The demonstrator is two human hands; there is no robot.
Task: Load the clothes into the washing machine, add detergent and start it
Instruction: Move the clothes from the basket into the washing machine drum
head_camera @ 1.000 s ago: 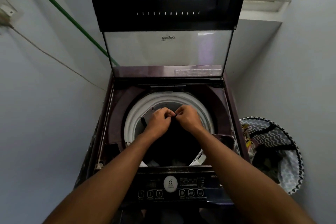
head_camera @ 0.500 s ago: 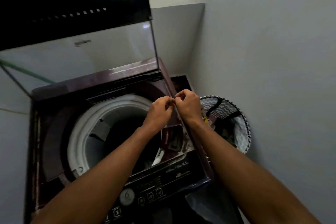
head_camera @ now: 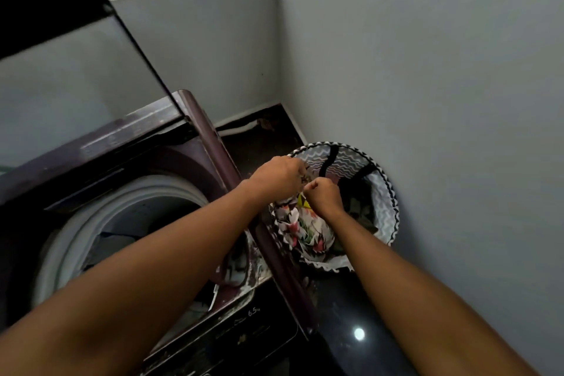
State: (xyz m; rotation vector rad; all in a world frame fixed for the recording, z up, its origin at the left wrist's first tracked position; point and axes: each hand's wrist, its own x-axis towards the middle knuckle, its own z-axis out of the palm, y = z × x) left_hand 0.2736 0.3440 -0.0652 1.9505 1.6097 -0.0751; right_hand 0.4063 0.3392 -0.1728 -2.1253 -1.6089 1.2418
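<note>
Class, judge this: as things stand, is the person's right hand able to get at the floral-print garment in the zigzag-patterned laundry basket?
Probably yes. The right hand is already over the open basket, directly above the floral-print garment, with nothing covering it.

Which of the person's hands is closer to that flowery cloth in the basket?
Right. The right hand is directly over the flowery cloth, apparently touching its top; the left hand is above it, toward the washing machine.
</note>
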